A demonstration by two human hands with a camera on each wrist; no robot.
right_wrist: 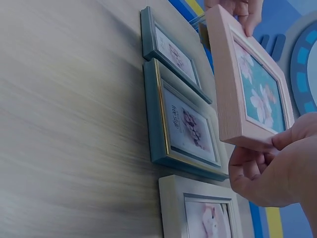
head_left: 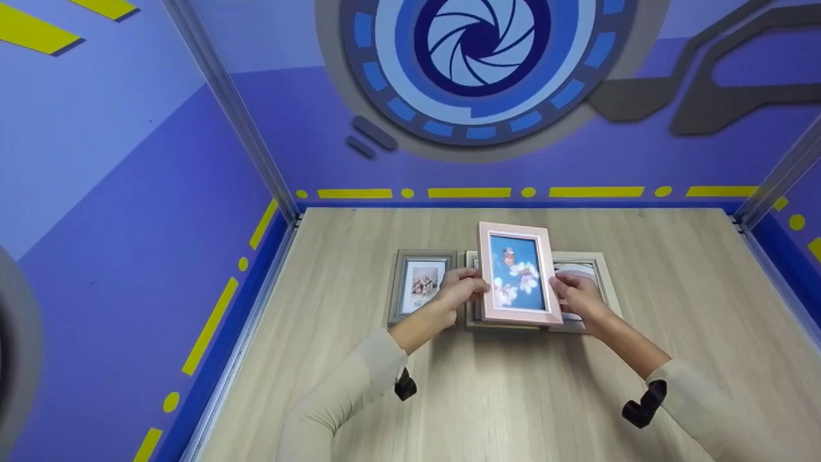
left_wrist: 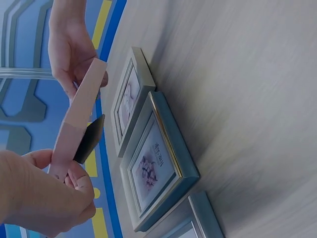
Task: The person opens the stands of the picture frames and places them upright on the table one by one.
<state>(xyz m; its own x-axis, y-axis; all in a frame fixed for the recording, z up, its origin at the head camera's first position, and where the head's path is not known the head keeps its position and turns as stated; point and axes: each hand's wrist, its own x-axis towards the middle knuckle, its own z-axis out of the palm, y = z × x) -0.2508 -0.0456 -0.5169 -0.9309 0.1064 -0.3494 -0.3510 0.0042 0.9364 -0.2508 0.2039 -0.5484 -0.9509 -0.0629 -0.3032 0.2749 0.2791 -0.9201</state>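
Note:
Both hands hold up a pink picture frame (head_left: 520,273) with blossoms on a blue ground, tilted above the table. My left hand (head_left: 457,292) pinches its left side and my right hand (head_left: 580,297) its right side, thumbs at the front. In the left wrist view a dark stand (left_wrist: 91,139) sticks out from its back. Beneath it, a picture frame with a gold inner edge (right_wrist: 190,124) lies face up, mostly hidden in the head view. To its left lies a grey picture frame (head_left: 423,282); to its right, a cream picture frame (head_left: 606,282) partly covered by my right hand.
The three frames lie in a row on the light wood-grain table (head_left: 500,398). A blue and purple wall (head_left: 282,128) with yellow marks rises behind it, and a side wall (head_left: 160,244) stands at the left, joined by a metal post (head_left: 237,109).

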